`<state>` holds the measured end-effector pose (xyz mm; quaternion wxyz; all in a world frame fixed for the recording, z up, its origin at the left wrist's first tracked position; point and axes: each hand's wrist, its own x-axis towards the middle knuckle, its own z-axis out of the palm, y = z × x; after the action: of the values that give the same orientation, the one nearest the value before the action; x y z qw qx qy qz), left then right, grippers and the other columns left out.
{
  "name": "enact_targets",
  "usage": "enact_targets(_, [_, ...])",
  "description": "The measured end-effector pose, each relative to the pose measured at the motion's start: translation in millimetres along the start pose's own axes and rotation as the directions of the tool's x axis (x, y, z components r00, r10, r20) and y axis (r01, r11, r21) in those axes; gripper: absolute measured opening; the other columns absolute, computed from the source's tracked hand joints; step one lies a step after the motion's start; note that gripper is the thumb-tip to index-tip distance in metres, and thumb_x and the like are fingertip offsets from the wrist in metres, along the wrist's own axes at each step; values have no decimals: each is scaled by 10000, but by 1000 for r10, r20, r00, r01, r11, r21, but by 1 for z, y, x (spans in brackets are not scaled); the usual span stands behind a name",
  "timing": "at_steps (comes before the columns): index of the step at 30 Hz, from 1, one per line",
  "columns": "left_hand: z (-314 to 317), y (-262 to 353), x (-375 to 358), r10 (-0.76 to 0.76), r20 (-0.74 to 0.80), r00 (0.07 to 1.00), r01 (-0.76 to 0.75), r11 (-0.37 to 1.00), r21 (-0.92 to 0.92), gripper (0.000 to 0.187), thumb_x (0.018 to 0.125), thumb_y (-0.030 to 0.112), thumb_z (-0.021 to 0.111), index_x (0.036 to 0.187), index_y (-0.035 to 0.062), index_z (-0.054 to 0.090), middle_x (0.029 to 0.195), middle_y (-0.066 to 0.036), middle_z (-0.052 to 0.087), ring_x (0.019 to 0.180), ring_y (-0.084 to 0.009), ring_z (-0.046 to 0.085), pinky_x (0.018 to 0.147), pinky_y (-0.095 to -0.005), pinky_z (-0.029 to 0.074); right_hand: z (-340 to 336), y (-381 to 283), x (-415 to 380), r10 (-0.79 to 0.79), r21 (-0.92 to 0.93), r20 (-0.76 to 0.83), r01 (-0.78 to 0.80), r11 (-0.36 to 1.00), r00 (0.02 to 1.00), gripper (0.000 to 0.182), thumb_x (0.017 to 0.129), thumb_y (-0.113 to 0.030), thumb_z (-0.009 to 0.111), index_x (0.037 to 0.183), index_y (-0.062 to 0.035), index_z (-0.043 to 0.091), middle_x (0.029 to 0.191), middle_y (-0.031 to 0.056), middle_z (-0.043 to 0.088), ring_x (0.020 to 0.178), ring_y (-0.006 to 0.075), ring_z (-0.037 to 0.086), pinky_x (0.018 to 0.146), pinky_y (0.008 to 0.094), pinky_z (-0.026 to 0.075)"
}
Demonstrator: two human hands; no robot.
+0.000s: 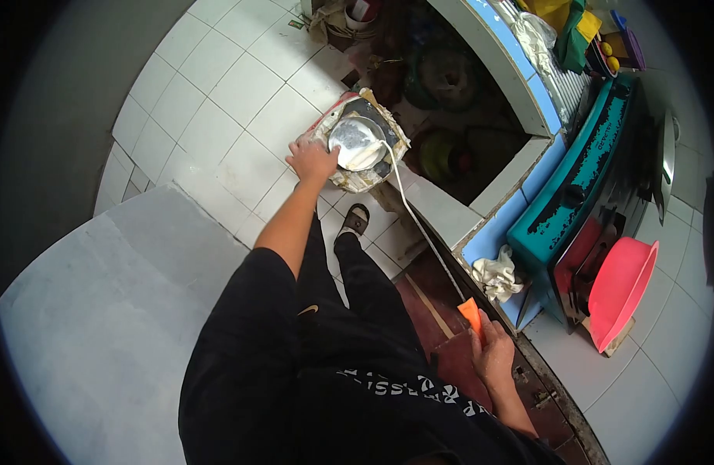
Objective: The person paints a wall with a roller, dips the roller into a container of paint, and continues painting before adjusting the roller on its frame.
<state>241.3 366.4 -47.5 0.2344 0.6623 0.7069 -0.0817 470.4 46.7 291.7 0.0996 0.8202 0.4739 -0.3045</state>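
Observation:
A round metal bowl point(359, 141) with white material in it sits on a worn, ragged-edged stand point(362, 183). My left hand point(313, 160) is at the bowl's left side, fingers apart and thumb against the rim; what lies under the palm is hidden. From the bowl a long white cord-like strand point(419, 221) stretches down to the right. It ends at an orange piece point(471, 312), whose kind I cannot make out. My right hand point(493, 353) is closed around this piece, low beside the counter edge.
At right, a teal-sided stove point(570, 167) stands on the tiled counter with a pink basin point(622, 291). A crumpled white cloth point(497, 275) lies at the counter's edge. Dark storage point(457, 116) opens below. A grey slab point(124, 310) is at left; my sandalled foot point(357, 220) is near the stand.

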Motion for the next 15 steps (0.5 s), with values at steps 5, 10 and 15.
enact_targets(5, [35,-3,3,75,-108,991,-84,993,-79,293,787,306,691,1049,174,704,1246,-75,537,1217,-302,401,962,-504,350,-24,-12,1,41,19,82,-43,999,996,448,834,-136,673,1257,-20,582,882,193,622,782,380,625,695,438,496])
enact_targets(10, [9,5,32,382,-130,915,-383,923,16,253,799,252,696,1046,201,712,1228,-53,538,1204,-271,409,918,-470,367,-32,-15,-1,-31,-46,111,36,998,993,451,851,-178,665,1274,-58,562,916,199,636,753,381,650,654,460,525])
enact_targets(15, [11,-7,13,92,-102,990,-108,981,-159,289,801,357,701,1059,225,706,1233,-55,543,1226,-288,408,959,-497,372,-22,-25,5,12,-103,118,0,995,993,446,856,-169,653,1275,-50,559,906,206,637,778,393,642,683,467,518])
